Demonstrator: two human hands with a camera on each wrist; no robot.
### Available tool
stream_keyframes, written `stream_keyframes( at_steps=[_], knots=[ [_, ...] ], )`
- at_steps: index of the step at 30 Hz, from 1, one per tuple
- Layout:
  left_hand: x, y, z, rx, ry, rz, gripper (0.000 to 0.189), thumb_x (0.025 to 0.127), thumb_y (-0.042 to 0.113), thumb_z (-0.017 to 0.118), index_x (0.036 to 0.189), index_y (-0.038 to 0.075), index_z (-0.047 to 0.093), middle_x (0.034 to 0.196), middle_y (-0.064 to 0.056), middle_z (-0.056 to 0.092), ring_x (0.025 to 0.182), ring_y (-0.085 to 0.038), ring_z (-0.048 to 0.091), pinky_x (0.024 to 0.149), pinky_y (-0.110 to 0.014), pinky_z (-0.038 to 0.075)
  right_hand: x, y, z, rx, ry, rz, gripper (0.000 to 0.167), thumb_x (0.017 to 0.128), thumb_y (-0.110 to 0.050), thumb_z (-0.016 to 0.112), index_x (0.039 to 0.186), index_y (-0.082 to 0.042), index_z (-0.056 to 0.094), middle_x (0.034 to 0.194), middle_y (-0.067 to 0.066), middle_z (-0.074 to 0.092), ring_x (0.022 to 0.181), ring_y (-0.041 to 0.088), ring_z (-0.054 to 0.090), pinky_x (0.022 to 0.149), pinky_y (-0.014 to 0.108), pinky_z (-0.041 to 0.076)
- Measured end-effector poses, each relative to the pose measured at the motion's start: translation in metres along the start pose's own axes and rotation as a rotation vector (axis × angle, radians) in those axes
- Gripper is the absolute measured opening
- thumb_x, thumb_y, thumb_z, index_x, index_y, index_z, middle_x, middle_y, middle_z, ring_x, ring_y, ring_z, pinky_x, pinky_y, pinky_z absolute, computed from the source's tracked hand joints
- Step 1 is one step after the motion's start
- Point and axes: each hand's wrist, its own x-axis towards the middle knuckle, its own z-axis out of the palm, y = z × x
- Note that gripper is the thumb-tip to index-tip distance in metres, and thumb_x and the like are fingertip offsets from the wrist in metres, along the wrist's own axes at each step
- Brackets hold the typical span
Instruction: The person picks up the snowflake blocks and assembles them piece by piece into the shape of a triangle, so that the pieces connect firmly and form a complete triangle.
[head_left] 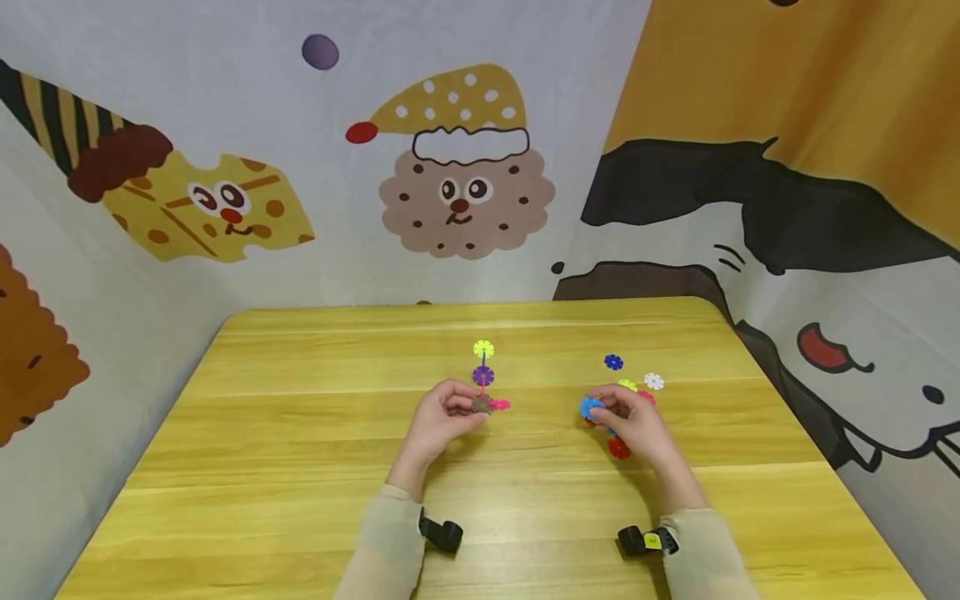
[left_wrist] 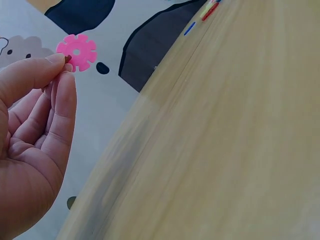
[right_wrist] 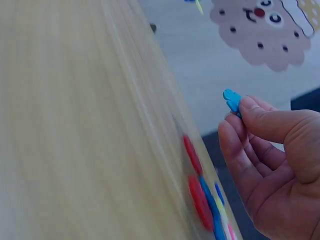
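My left hand pinches a dark brownish snowflake disc between thumb and fingertips. Joined to it are a pink snowflake disc on the right and a chain running away from me, with a purple disc and a yellow-green disc at its far end. In the right wrist view, the thumb and forefinger of my right hand grip a light blue snowflake disc, seen nearly edge-on. Fingers cover part of both pinched discs.
Loose discs lie around my right hand: a red one, a dark blue one, a white one and several others partly hidden. The wooden table ends at a cartoon-print curtain.
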Motion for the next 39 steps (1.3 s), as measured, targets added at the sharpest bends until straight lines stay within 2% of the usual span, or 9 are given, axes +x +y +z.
stream_keyframes(
  at_steps=[7, 17, 22, 30, 39],
  knots=[
    [0.000, -0.001, 0.002, -0.027, 0.001, 0.009, 0.031, 0.080, -0.012, 0.072, 0.108, -0.012, 0.059, 0.095, -0.025, 0.068, 0.079, -0.017, 0.062, 0.072, -0.023, 0.054, 0.009, -0.014, 0.033, 0.121, -0.028, 0.009, 0.026, 0.093, 0.002, 0.066, 0.119, 0.007, 0.063, 0.094, 0.018, 0.061, 0.081, 0.022, 0.064, 0.073, 0.036, 0.059],
    [-0.001, -0.002, 0.003, -0.044, -0.001, 0.015, 0.029, 0.081, -0.013, 0.071, 0.108, -0.013, 0.058, 0.095, -0.027, 0.067, 0.079, -0.015, 0.063, 0.071, -0.022, 0.053, 0.017, -0.029, 0.069, 0.193, -0.062, 0.047, 0.029, 0.092, 0.002, 0.066, 0.121, 0.006, 0.063, 0.091, 0.013, 0.061, 0.079, 0.023, 0.067, 0.074, 0.041, 0.059],
    [0.000, -0.003, 0.003, -0.029, -0.006, 0.023, 0.030, 0.081, -0.013, 0.072, 0.108, -0.014, 0.058, 0.096, -0.028, 0.067, 0.079, -0.015, 0.063, 0.072, -0.022, 0.053, 0.019, -0.034, 0.076, 0.232, -0.071, 0.058, 0.030, 0.092, 0.001, 0.067, 0.122, 0.006, 0.062, 0.091, 0.015, 0.064, 0.078, 0.023, 0.067, 0.072, 0.038, 0.059],
    [0.011, -0.031, 0.000, -0.024, -0.009, 0.027, 0.032, 0.082, -0.012, 0.072, 0.110, -0.013, 0.058, 0.097, -0.029, 0.067, 0.079, -0.014, 0.063, 0.071, -0.023, 0.054, 0.023, -0.036, 0.081, 0.256, -0.088, 0.029, 0.032, 0.093, 0.001, 0.066, 0.123, 0.008, 0.061, 0.090, 0.017, 0.063, 0.077, 0.022, 0.066, 0.072, 0.035, 0.059],
    [0.011, -0.033, 0.004, -0.044, -0.008, 0.061, 0.030, 0.081, -0.009, 0.075, 0.106, -0.011, 0.060, 0.096, -0.025, 0.069, 0.079, -0.015, 0.065, 0.072, -0.025, 0.056, 0.023, -0.037, 0.086, 0.358, -0.089, 0.052, 0.032, 0.093, 0.004, 0.064, 0.123, 0.012, 0.057, 0.088, 0.012, 0.064, 0.074, 0.017, 0.067, 0.071, 0.034, 0.059]
  ],
)
